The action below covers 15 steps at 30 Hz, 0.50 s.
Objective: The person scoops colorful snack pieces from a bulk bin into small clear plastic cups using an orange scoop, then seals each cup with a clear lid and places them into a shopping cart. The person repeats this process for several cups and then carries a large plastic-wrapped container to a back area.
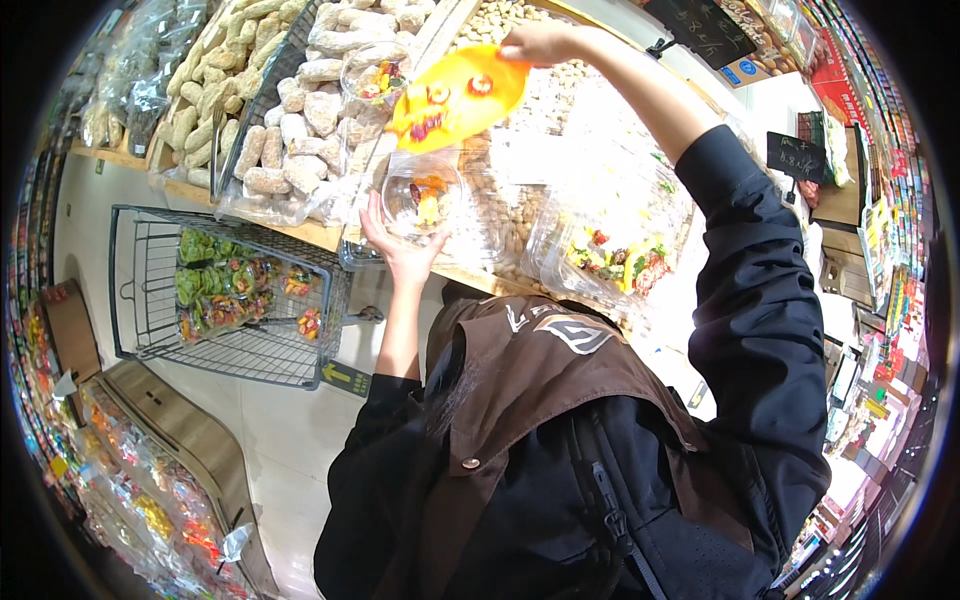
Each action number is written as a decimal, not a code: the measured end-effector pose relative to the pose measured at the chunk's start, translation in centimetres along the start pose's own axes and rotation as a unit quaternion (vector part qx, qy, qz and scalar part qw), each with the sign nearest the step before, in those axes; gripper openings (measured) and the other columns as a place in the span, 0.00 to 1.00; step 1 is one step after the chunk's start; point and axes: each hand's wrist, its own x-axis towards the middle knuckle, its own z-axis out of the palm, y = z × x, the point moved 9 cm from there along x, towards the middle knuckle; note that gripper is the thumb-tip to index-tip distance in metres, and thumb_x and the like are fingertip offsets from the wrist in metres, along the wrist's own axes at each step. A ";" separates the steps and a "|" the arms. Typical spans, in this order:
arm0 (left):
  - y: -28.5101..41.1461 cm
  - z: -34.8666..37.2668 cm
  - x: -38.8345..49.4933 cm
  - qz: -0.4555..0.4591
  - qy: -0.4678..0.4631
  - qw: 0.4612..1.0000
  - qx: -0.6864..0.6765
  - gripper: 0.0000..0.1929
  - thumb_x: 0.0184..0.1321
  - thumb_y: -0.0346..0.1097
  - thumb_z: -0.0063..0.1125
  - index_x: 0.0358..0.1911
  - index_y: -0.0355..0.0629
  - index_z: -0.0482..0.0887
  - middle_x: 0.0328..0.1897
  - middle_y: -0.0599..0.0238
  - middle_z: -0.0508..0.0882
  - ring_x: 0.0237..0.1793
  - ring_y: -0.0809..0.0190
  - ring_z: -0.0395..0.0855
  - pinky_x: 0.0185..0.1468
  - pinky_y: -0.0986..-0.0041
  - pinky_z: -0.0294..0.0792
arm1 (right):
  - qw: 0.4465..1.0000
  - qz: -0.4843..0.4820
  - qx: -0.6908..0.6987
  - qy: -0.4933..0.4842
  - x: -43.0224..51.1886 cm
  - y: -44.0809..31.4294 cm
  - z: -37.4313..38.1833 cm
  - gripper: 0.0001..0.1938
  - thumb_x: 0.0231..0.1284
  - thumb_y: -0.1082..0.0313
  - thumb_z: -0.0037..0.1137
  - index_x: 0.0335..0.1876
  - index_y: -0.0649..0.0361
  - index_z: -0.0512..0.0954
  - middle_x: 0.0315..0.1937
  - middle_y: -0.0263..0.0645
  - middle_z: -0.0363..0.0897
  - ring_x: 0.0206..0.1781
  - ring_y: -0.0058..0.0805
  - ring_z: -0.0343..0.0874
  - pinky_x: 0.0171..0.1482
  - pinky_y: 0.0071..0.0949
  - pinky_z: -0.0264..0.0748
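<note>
My right hand [544,43] grips the far edge of a bright orange sheet or shallow tray [487,109]. Red, orange and pale food pieces, two of them round slices, lie on it. Its lower left part hangs above a clear round plastic tub [401,217], which my left hand [409,251] cups from the near side. A few orange and dark red pieces sit in that tub. Behind it stands a second clear tub [382,79] with mixed colourful pieces. To the right, a clear plastic container [622,255] shows red, yellow and green pieces, partly washed out by glare.
Bins of white-coated pieces [304,142] and unshelled peanuts [247,45] line the left; metal tongs [217,150] rest there. A wire shopping cart [225,292] holding packed greens and colourful packs stands below. Black price signs [795,157] rise at right.
</note>
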 end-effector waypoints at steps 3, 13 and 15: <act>-0.2 0.2 -0.8 -0.010 -0.008 1.000 -0.005 0.70 0.31 0.34 0.82 0.72 0.44 0.31 0.74 0.37 0.49 0.74 0.42 0.50 0.75 0.51 0.45 | 0.993 0.058 -0.038 0.093 1.8 2.3 -3.9 0.18 0.71 0.54 0.44 0.50 0.61 0.78 0.39 0.40 0.84 0.40 0.29 0.83 0.45 0.34 0.78; 0.5 -0.5 -3.5 -0.047 -0.009 0.999 0.013 0.66 0.35 0.37 0.81 0.71 0.38 0.36 0.74 0.38 0.50 0.72 0.42 0.54 0.74 0.52 0.47 | 0.962 0.020 -0.193 0.192 7.1 -7.4 -9.4 0.14 0.66 0.55 0.48 0.40 0.60 0.76 0.31 0.41 0.81 0.34 0.34 0.81 0.37 0.36 0.75; 1.3 -1.1 -3.6 -0.036 -0.003 0.999 0.027 0.64 0.36 0.41 0.80 0.71 0.38 0.38 0.74 0.40 0.50 0.72 0.43 0.54 0.73 0.51 0.46 | 0.949 0.010 -0.240 0.203 6.6 -9.8 -10.5 0.14 0.65 0.56 0.49 0.38 0.60 0.75 0.29 0.41 0.80 0.32 0.35 0.81 0.35 0.37 0.75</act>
